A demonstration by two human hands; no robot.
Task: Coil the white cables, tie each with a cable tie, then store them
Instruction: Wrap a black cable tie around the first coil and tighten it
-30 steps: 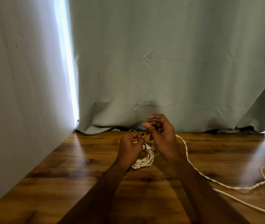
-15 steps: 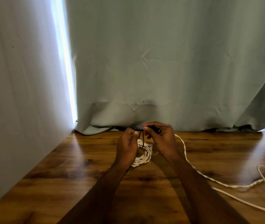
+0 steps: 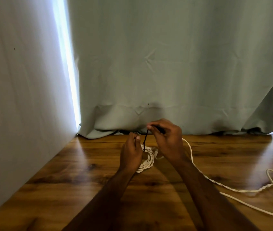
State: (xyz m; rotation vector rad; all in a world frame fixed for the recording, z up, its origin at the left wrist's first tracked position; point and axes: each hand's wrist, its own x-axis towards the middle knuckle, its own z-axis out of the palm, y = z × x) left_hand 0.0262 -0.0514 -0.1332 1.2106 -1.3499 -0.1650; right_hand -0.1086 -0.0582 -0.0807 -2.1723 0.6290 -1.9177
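Right hand has its fingers pinching the top end of the black cable tie, which runs nearly upright, long axis leaning slightly right, down into the coiled white cable lying flat on the wood surface. Left hand curls in on the coil's left side, steadying it. So first coil looks wound, tie going on but not cinched. The loose white cable sprawls away rightward, still uncoiled, and nothing's stored yet.

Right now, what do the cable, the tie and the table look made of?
Cable: white twisted cord, matte, probably plastic-sheathed; the spiral ridges show. Tie: thin, black, stiff-looking strand pinched by the right hand, material unclear. Table: wood-grain surface, glossy, reflecting light; possibly laminate.
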